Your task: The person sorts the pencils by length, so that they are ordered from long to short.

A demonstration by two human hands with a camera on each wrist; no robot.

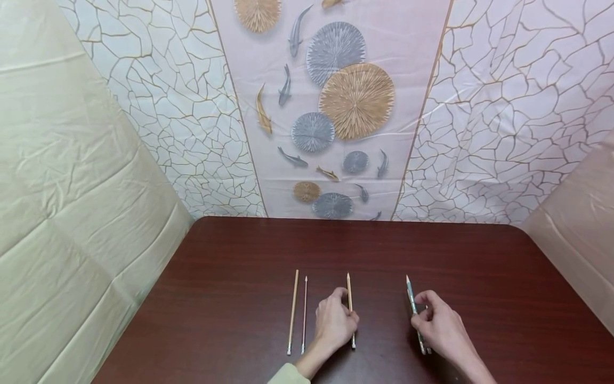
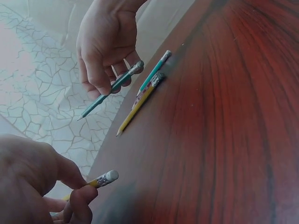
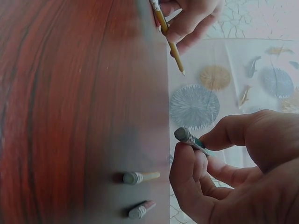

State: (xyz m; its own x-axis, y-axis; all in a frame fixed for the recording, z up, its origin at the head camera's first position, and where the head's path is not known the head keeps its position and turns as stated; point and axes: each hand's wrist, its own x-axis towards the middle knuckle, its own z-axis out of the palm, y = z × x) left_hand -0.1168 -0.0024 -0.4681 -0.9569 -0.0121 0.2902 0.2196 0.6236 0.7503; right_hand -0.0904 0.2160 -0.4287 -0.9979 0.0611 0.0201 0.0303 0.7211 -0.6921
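Observation:
Between the thumb and fingers of my left hand is a yellow pencil, its tip pointing away from me and its white eraser end toward me. My right hand pinches a dark green pencil near its eraser end. Beside that hand, the left wrist view shows a teal pencil and a second yellow pencil lying on the table, with a patterned pencil partly covered between them. In the head view my right hand hides most of these. The right wrist view shows a reddish pencil there too.
Left of my left hand, a plain wood-coloured pencil and a thin dark reddish pencil lie side by side. All this is on a dark red-brown table. A patterned cloth hangs behind its far edge, with pale cloth at both sides.

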